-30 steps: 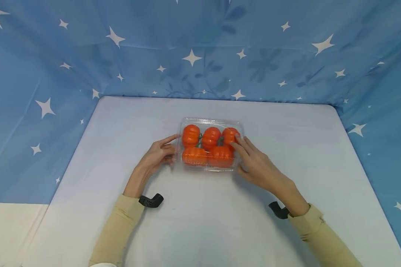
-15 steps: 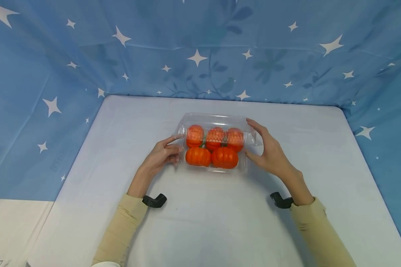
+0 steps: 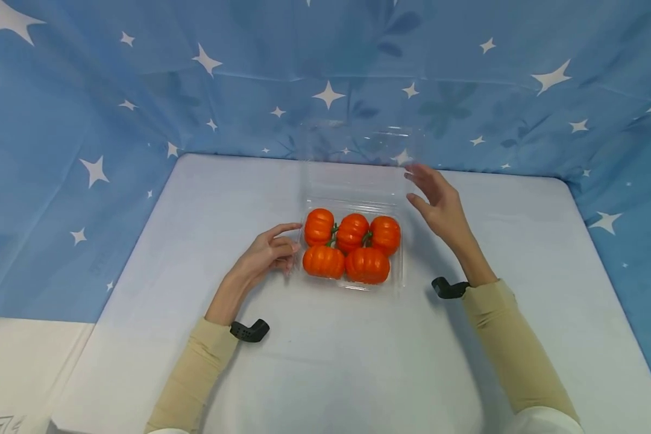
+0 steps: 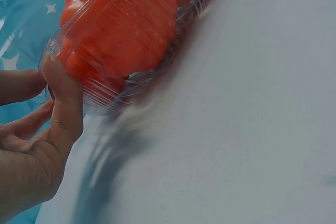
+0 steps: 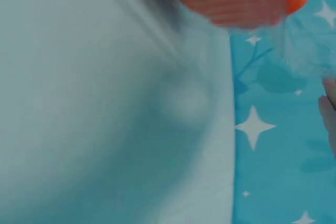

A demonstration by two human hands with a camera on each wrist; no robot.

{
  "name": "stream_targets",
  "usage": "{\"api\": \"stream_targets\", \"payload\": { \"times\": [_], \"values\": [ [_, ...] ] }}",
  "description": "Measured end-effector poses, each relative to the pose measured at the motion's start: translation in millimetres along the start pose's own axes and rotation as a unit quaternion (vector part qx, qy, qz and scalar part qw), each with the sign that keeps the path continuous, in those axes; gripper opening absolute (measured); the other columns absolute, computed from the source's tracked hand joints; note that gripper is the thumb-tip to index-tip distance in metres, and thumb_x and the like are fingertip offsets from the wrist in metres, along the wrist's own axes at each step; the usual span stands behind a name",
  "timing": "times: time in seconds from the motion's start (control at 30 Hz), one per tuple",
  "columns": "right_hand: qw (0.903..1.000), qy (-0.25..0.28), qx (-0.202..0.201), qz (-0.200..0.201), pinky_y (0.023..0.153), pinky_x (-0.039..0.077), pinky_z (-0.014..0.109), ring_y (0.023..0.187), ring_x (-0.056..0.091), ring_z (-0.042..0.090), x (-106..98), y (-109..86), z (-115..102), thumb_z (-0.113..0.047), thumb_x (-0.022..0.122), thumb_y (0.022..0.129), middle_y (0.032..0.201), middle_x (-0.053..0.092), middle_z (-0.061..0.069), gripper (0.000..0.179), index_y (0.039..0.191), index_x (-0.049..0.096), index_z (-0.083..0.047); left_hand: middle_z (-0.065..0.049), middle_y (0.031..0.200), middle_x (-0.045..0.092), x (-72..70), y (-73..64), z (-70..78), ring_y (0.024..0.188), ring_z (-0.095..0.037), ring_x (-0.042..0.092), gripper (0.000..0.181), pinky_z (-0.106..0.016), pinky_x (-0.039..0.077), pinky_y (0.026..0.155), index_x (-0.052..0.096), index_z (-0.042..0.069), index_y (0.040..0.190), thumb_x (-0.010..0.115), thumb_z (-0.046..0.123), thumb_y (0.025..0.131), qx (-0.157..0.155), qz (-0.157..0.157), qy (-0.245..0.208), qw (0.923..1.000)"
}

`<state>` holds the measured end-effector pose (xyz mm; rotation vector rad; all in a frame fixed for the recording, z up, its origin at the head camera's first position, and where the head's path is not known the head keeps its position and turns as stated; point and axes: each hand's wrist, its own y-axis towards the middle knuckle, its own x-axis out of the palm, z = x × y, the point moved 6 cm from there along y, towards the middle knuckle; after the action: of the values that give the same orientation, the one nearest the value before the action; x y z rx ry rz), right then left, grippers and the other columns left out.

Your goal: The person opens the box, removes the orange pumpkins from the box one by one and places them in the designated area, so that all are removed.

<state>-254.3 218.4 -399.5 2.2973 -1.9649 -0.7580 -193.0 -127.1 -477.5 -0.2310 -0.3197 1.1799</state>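
A clear plastic clamshell box (image 3: 352, 284) lies on the table with its lid (image 3: 355, 163) swung up at the far side. Several small orange pumpkins (image 3: 367, 265) with green stems sit inside in two rows. My left hand (image 3: 266, 253) pinches the box's left rim; the left wrist view shows the thumb (image 4: 64, 93) on the near side of the rim. By the lid's right edge is my right hand (image 3: 439, 205), thumb and fingers apart, fingertips at or close to the plastic. Only its fingertips (image 5: 331, 108) show in the right wrist view, which is blurred.
A white-covered table (image 3: 347, 361) carries the box. Blue star-patterned cloth (image 3: 249, 78) hangs behind and along the sides. Each wrist bears a black device (image 3: 249, 331). A pale object with printed marks (image 3: 11, 424) shows at the lower left corner.
The box lid has gone from closed over the pumpkins to swung up and back. My right hand has moved away from me with it, while the left hand has stayed at the box's left rim.
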Motion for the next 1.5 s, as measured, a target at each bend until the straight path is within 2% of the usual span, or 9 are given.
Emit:
{"api": "stream_targets", "payload": {
  "times": [0.13,0.27,0.47,0.6,0.87,1.1,1.27,1.4,1.5],
  "values": [
    [0.9971,0.033,0.068,-0.009,0.101,0.051,0.02,0.134,0.057,0.037,3,7.7,20,-0.002,0.058,0.103,0.156,0.049,0.012,0.058,0.157,0.041,-0.014,-0.004,0.079,0.059,0.9,-2.7,-1.7,0.062,-0.015,0.054,0.055,-0.026,0.053,0.058,0.046,0.016,0.151,0.064,0.009,0.099,0.002,-0.007,0.004,1.0],
    [0.9918,0.057,0.112,-0.024,0.096,0.054,0.02,0.131,0.06,0.036,7,9.6,38,-0.011,0.055,0.106,0.16,0.045,0.01,0.056,0.159,0.038,-0.015,-0.005,0.08,0.058,0.8,-5.2,-2.6,0.063,-0.016,0.054,0.056,-0.027,0.053,0.059,0.045,0.015,0.151,0.064,0.009,0.099,0.004,-0.014,0.013,0.9998],
    [0.9832,0.06,0.168,-0.041,0.094,0.055,0.019,0.121,0.068,0.021,12,9.4,58,-0.016,0.055,0.106,0.158,0.047,0.011,0.055,0.158,0.04,-0.011,-0.004,0.079,0.06,-5.2,-5.3,-0.8,0.064,-0.016,0.055,0.051,-0.027,0.054,0.059,0.048,0.013,0.149,0.064,0.014,0.1,-0.008,-0.005,0.019,0.9998],
    [0.9745,0.065,0.205,-0.065,0.097,0.055,0.024,0.116,0.069,0.016,17,8.3,68,-0.019,0.056,0.106,0.157,0.048,0.012,0.056,0.159,0.038,-0.009,-0.003,0.079,0.061,-8.9,-2.0,3.2,0.064,-0.017,0.054,0.045,-0.027,0.053,0.06,0.05,0.012,0.147,0.06,0.018,0.103,-0.013,0.008,0.013,0.9998],
    [0.9641,0.045,0.239,-0.107,0.112,0.047,0.039,0.124,0.066,0.024,26,7.1,76,-0.022,0.051,0.107,0.155,0.052,0.011,0.056,0.159,0.036,-0.007,-0.001,0.075,0.059,-8.9,6.0,0.1,0.062,-0.014,0.056,0.05,-0.025,0.054,0.059,0.046,0.012,0.149,0.062,0.011,0.101,-0.009,0.01,0.009,0.9999],
    [0.9532,0.035,0.28,-0.109,0.118,0.041,0.045,0.133,0.06,0.029,24,0.0,83,-0.027,0.054,0.105,0.155,0.052,0.011,0.059,0.159,0.037,-0.01,-0.001,0.074,0.058,-6.4,7.1,-0.8,0.061,-0.014,0.055,0.05,-0.024,0.054,0.057,0.047,0.014,0.149,0.062,0.011,0.101,-0.003,0.018,0.007,0.9998],
    [0.9622,0.021,0.268,-0.041,0.112,0.048,0.04,0.119,0.064,0.023,14,-4.2,80,-0.031,0.057,0.105,0.149,0.053,0.02,0.056,0.153,0.046,-0.004,-0.001,0.075,0.058,-6.2,5.8,-1.1,0.061,-0.014,0.055,0.05,-0.024,0.053,0.057,0.048,0.014,0.149,0.061,0.01,0.101,-0.003,0.023,0.006,0.9997],
    [0.9752,-0.018,0.22,0.022,0.097,0.055,0.027,0.103,0.065,0.019,4,-8.3,72,-0.015,0.056,0.104,0.134,0.061,0.024,0.039,0.14,0.058,0.001,-0.001,0.076,0.06,-7.1,4.7,-0.8,0.062,-0.014,0.055,0.049,-0.024,0.053,0.056,0.048,0.014,0.149,0.061,0.008,0.101,-0.001,0.021,0.0,0.9998],
    [0.9803,-0.054,0.187,0.035,0.09,0.055,0.024,0.097,0.064,0.02,2,-11.5,63,-0.008,0.052,0.104,0.124,0.065,0.025,0.033,0.134,0.062,0.001,-0.001,0.077,0.06,-7.9,4.1,-0.4,0.062,-0.014,0.055,0.05,-0.024,0.053,0.057,0.048,0.014,0.148,0.06,0.007,0.101,0.001,0.021,-0.003,0.9998]
  ]
}}
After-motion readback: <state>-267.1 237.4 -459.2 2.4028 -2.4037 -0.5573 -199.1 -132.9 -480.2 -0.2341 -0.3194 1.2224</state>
